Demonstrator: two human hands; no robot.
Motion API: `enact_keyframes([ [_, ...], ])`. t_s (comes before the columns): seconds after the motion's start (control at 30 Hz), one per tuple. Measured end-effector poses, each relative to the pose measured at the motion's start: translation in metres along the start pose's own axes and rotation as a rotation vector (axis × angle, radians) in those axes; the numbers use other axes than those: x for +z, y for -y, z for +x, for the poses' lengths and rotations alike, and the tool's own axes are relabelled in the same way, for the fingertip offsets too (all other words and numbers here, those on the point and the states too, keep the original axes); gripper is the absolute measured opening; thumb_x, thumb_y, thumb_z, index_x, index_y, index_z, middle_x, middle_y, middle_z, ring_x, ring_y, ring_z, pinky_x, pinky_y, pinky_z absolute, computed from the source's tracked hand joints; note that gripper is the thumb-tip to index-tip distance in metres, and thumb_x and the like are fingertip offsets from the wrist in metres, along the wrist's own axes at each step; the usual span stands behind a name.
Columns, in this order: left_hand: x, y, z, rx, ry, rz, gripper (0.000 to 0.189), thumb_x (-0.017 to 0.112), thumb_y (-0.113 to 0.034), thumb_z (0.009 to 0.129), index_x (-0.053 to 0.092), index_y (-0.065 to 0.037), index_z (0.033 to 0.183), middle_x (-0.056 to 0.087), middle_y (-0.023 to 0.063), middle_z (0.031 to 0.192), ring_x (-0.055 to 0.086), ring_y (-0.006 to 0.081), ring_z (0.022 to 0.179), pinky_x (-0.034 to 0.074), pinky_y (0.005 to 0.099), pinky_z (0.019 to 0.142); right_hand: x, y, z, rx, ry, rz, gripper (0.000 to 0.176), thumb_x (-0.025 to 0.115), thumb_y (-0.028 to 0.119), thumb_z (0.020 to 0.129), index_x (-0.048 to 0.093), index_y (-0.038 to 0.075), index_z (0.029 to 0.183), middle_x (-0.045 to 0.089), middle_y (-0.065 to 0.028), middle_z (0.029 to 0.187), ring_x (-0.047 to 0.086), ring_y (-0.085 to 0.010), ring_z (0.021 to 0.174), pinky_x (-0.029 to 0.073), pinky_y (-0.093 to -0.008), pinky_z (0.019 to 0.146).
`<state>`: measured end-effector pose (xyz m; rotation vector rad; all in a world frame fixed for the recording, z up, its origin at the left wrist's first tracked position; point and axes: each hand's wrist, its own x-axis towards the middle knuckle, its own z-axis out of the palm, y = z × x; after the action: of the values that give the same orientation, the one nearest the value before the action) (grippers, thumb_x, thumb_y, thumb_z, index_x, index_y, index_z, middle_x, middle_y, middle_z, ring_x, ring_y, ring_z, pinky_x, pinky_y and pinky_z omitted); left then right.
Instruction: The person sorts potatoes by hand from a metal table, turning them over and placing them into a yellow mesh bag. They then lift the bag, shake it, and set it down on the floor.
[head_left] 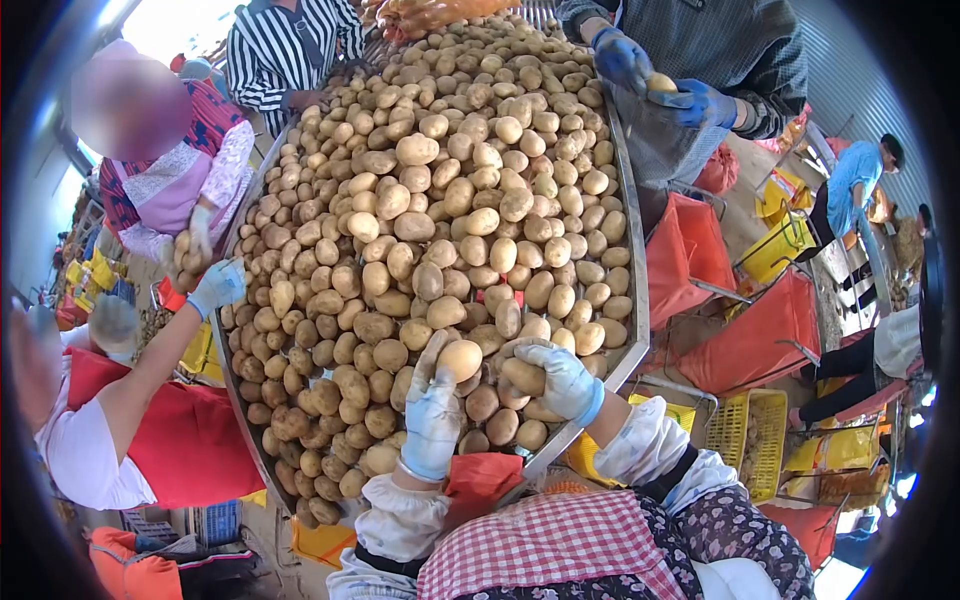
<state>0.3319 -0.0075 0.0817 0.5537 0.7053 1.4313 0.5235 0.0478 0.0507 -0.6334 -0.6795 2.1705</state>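
Both my hands wear pale blue and white gloves and reach over the near end of a large heap of potatoes (420,200). My left hand (433,425) holds a roundish, light potato (460,361) between thumb and fingers, just above the heap. In my right hand (563,383) is a browner potato (523,376), gripped from its right side. The two potatoes are close together but apart. Directly below my hands lie more loose potatoes, and a piece of red cloth (483,480) hangs at the near edge.
A metal-rimmed table (634,215) bears the heap. Co-workers stand along it: blue gloves (690,103) hold a potato at the far right, and a gloved hand (218,287) reaches in from the left. Red bins (755,335) and a yellow crate (748,440) stand at the right.
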Motion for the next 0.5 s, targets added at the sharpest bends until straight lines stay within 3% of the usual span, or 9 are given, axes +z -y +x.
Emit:
enact_keyframes([
  [0.03, 0.009, 0.0, -0.001, 0.073, -0.034, 0.2, 0.055, 0.048, -0.009, 0.097, 0.025, -0.006, 0.147, 0.041, 0.0124, 0.141, 0.047, 0.0233, 0.125, 0.044, 0.0339, 0.102, 0.001, 0.003, -0.006, -0.084, -0.006, -0.41, 0.037, 0.05, 0.022, 0.096, 0.052, 0.0, 0.124, 0.059, -0.0108, 0.118, 0.057, -0.0174, 0.109, 0.044, -0.0327, 0.097],
  [0.1, 0.011, 0.011, -0.002, 0.246, 0.008, 0.623, 0.069, 0.049, 0.006, 0.09, 0.016, -0.006, 0.15, 0.041, 0.0144, 0.142, 0.047, 0.0236, 0.125, 0.042, 0.0311, 0.103, -0.013, -0.007, -0.006, 0.163, -0.005, -0.143, 0.038, 0.048, 0.033, 0.098, 0.058, 0.001, 0.117, 0.063, -0.0073, 0.108, 0.059, -0.0126, 0.097, 0.05, -0.0296, 0.086],
  [0.2, 0.014, 0.024, -0.014, 0.275, 0.238, 0.808, 0.072, 0.048, 0.003, 0.09, 0.011, -0.006, 0.151, 0.036, 0.0169, 0.147, 0.038, 0.026, 0.134, 0.032, 0.0339, 0.11, 0.002, -0.018, -0.007, 0.044, -0.061, -0.136, 0.038, 0.05, 0.034, 0.098, 0.059, 0.002, 0.116, 0.063, -0.0068, 0.105, 0.06, -0.0117, 0.088, 0.052, -0.0277, 0.074],
  [0.23, 0.025, 0.009, -0.019, 0.428, 0.254, 1.062, 0.067, 0.046, -0.002, 0.092, 0.015, -0.005, 0.151, 0.035, 0.0131, 0.149, 0.031, 0.0235, 0.138, 0.027, 0.0344, 0.112, 0.007, -0.008, -0.011, 0.14, -0.065, -0.06, 0.041, 0.051, 0.028, 0.096, 0.051, 0.003, 0.128, 0.06, -0.0094, 0.111, 0.061, -0.0138, 0.084, 0.053, -0.0277, 0.068],
  [0.3, 0.011, 0.011, -0.024, 0.336, 0.156, 0.801, 0.065, 0.045, -0.001, 0.093, 0.013, -0.001, 0.149, 0.032, 0.0181, 0.149, 0.03, 0.0265, 0.138, 0.022, 0.0367, 0.114, 0.007, 0.005, -0.021, 0.126, 0.066, 0.019, 0.047, 0.052, 0.026, 0.095, 0.043, 0.003, 0.134, 0.058, -0.0108, 0.115, 0.062, -0.0152, 0.083, 0.053, -0.0286, 0.067],
  [0.33, -0.003, 0.003, -0.028, 0.391, -0.005, 1.098, 0.062, 0.047, -0.005, 0.092, 0.019, -0.001, 0.147, 0.033, 0.019, 0.148, 0.029, 0.0295, 0.138, 0.022, 0.0391, 0.114, 0.004, 0.011, -0.025, 0.112, 0.201, 0.095, 0.055, 0.053, 0.024, 0.093, 0.036, 0.004, 0.141, 0.056, -0.0121, 0.119, 0.062, -0.0166, 0.082, 0.053, -0.0296, 0.067],
  [0.37, -0.019, -0.006, -0.033, 0.443, -0.173, 1.39, 0.06, 0.049, -0.008, 0.091, 0.025, 0.0, 0.146, 0.034, 0.0199, 0.146, 0.028, 0.0326, 0.138, 0.022, 0.0416, 0.114, -0.004, 0.014, -0.026, 0.127, 0.176, 0.034, 0.067, 0.054, 0.023, 0.089, 0.024, 0.005, 0.146, 0.053, -0.0141, 0.123, 0.063, -0.0203, 0.077, 0.053, -0.0311, 0.062],
  [0.4, -0.036, -0.012, -0.039, 0.494, -0.349, 1.677, 0.058, 0.051, -0.011, 0.09, 0.031, 0.0, 0.144, 0.035, 0.0207, 0.145, 0.028, 0.0356, 0.138, 0.022, 0.044, 0.114, -0.01, 0.017, -0.031, 0.119, 0.167, 0.033, 0.067, 0.054, 0.023, 0.089, 0.024, 0.005, 0.146, 0.053, -0.0141, 0.123, 0.063, -0.0203, 0.077, 0.053, -0.0311, 0.062],
  [0.5, -0.093, -0.008, -0.077, 0.247, -0.479, 2.167, 0.064, 0.057, -0.024, 0.085, 0.037, -0.002, 0.141, 0.033, 0.0218, 0.146, 0.024, 0.0421, 0.137, 0.021, 0.0503, 0.113, -0.023, 0.025, -0.046, 0.123, 0.158, 0.361, 0.066, 0.051, 0.026, 0.09, 0.025, 0.005, 0.146, 0.053, -0.0144, 0.122, 0.061, -0.0236, 0.071, 0.049, -0.0293, 0.053],
])
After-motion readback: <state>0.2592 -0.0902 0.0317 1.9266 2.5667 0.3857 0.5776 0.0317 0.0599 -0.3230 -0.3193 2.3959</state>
